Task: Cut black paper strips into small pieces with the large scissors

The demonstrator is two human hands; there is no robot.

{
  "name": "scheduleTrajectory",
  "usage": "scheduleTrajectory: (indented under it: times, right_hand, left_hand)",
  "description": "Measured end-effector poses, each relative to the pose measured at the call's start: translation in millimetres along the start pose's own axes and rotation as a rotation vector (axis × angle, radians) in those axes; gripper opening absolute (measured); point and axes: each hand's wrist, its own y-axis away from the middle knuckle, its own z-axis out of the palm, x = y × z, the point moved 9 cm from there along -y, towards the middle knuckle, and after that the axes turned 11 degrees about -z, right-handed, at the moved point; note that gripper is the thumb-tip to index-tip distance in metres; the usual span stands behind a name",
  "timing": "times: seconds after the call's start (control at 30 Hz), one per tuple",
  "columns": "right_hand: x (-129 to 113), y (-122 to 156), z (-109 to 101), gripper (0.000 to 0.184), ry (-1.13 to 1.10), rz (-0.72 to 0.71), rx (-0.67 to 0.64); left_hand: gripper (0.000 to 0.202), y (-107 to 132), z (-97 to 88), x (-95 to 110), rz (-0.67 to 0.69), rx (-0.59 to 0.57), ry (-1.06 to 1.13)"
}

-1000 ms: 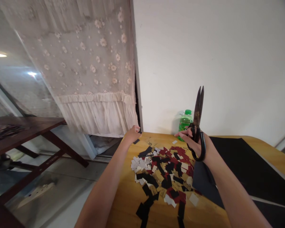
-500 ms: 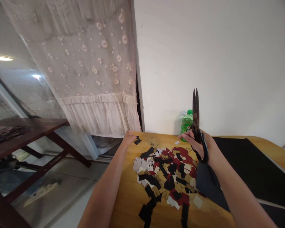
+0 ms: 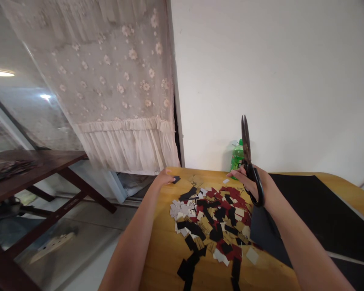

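At the far left edge of the wooden table (image 3: pixel 157 254), my left hand (image 3: pixel 164 178) is closed with its thumb and fingertips on a small black paper piece (image 3: pixel 176 180). My right hand (image 3: pixel 256 186) grips black-handled scissors (image 3: pixel 246 139) by their loops. The blades point up, their tips slightly apart, with nothing between them. Between my arms lies a loose pile of small cut pieces (image 3: pixel 215 218) in red, black, tan and white. Some black strips (image 3: pixel 186 270) trail from the pile toward me.
Large black sheets (image 3: pixel 309 214) cover the table's right side. A green bottle (image 3: pixel 236 157) stands against the white wall (image 3: pixel 269 72), behind my right hand. On the left hang a floral lace curtain (image 3: pixel 124 81) and, below it, a dark red table (image 3: pixel 57 161) stands on the floor.
My left hand has shifted slightly, and the two black pieces at its fingertips now look like one. The scissors have moved a little left and tilted left in my right hand.
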Motion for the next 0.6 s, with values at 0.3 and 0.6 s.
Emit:
scheduleTrajectory:
  times: [0.3, 0.6]
  right_hand:
    - [3.9, -2.6, 3.5, 0.042, -0.044, -0.043, 0.006]
    - [2.3, -2.0, 2.6, 0.039, -0.045, -0.054, -0.005]
  left_hand:
    - [0.034, 13.0, 1.8, -0.4, -0.070, -0.015, 0.033]
    - [0.034, 5.7, 0.4, -3.4, -0.068, 0.031, -0.034]
